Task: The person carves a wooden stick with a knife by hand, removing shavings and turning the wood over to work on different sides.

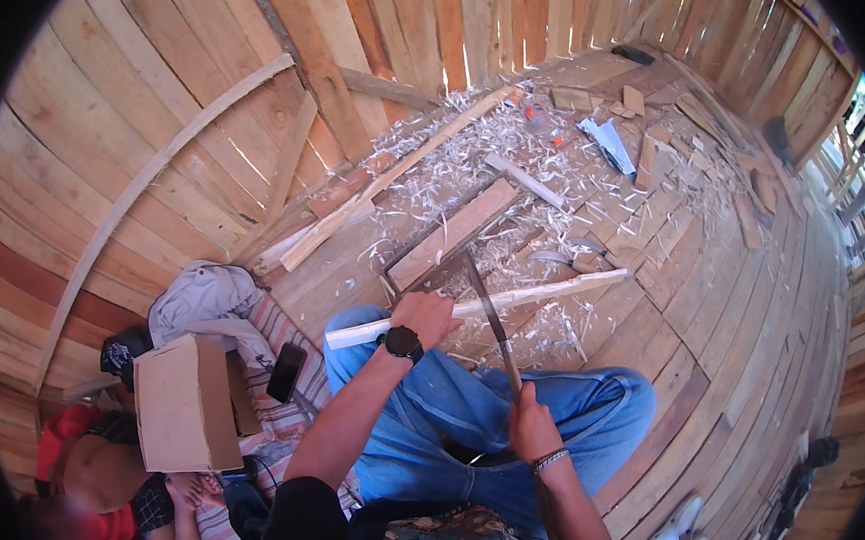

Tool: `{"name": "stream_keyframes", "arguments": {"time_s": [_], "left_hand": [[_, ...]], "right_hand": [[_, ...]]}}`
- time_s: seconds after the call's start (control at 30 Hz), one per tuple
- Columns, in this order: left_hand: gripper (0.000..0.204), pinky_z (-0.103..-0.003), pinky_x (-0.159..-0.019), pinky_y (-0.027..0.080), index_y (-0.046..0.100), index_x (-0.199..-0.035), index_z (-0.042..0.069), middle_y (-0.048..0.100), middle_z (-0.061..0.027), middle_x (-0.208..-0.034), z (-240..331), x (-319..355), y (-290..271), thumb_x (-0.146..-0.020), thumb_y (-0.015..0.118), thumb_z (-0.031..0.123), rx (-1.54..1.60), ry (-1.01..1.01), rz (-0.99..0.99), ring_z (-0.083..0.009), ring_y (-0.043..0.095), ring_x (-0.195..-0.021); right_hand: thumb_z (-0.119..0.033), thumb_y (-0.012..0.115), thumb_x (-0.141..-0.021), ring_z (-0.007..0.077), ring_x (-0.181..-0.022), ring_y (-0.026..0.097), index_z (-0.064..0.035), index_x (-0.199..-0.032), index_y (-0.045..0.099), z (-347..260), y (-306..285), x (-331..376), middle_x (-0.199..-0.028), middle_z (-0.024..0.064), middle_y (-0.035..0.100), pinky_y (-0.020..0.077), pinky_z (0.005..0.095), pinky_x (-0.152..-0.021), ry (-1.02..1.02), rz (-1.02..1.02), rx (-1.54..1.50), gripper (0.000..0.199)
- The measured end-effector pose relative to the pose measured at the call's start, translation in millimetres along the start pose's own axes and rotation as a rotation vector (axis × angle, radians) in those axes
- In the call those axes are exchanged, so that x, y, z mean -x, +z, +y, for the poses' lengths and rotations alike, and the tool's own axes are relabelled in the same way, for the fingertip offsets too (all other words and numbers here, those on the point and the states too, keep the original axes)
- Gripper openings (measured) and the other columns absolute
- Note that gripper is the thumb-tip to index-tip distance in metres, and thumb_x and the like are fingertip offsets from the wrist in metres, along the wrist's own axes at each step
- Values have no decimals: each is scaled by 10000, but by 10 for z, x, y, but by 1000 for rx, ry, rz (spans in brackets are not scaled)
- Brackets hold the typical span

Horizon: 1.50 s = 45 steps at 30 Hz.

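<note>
Your right hand (531,426), lower centre, gripping handle of machete (489,311), fingers clamped round it. Your left hand (423,316), just above, clamping pale stick (515,295) lying across your knee. Wood shavings (465,167) littering plank floor (738,329) beyond.

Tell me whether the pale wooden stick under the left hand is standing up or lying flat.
Lying roughly flat. The pale stick runs crosswise over the person's knee and the plank floor, with the left hand gripping it near one end.
</note>
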<state>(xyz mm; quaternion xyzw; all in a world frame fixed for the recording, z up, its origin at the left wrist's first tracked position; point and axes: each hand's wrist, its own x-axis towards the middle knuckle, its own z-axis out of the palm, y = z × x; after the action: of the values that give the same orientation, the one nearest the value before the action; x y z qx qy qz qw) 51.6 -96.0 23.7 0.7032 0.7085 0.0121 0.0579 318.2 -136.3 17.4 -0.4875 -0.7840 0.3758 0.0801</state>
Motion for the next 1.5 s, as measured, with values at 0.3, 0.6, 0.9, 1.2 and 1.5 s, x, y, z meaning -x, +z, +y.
{"name": "stream_keyframes", "arguments": {"time_s": [0.3, 0.6, 0.9, 1.2, 1.5], "left_hand": [[390, -417, -642, 524, 658, -832, 62, 669, -135, -741, 25, 30, 40, -824, 652, 452, -13, -29, 7, -302, 670, -729], [410, -426, -637, 525, 675, -812, 65, 673, -144, -741, 86, 14, -18, -819, 648, 474, 4, -35, -18, -318, 672, -722], [413, -431, -630, 525, 681, -809, 61, 670, -147, -724, 162, 11, -28, -830, 637, 471, -13, -62, -54, -324, 671, -714], [458, -439, -640, 526, 673, -824, 39, 661, -169, -720, 72, -58, -9, -862, 595, 488, -24, -54, -77, -332, 663, -724], [475, -449, -638, 527, 659, -827, 39, 664, -182, -729, 132, -95, -11, -858, 593, 509, -87, -87, -61, -346, 664, -714]], "right_hand": [[-118, 497, -918, 535, -712, 576, -16, -1036, 356, 14, 12, -89, -719, 334, 595, 455, 625, -646, -34, 0, -22, 209], [-120, 486, -923, 542, -721, 569, -14, -1030, 354, 30, -68, 121, -720, 338, 591, 447, 629, -647, 37, -36, -36, 200], [-124, 484, -928, 533, -720, 577, -11, -1027, 343, 31, -46, 371, -716, 347, 586, 447, 629, -644, 124, -46, -23, 205], [-105, 476, -926, 535, -704, 577, -11, -1020, 349, 79, -100, 442, -697, 339, 587, 455, 625, -641, 80, -60, -111, 184], [-103, 463, -929, 524, -675, 584, -27, -1011, 354, 106, -94, 189, -678, 321, 592, 461, 617, -635, 31, -52, -138, 156]]}}
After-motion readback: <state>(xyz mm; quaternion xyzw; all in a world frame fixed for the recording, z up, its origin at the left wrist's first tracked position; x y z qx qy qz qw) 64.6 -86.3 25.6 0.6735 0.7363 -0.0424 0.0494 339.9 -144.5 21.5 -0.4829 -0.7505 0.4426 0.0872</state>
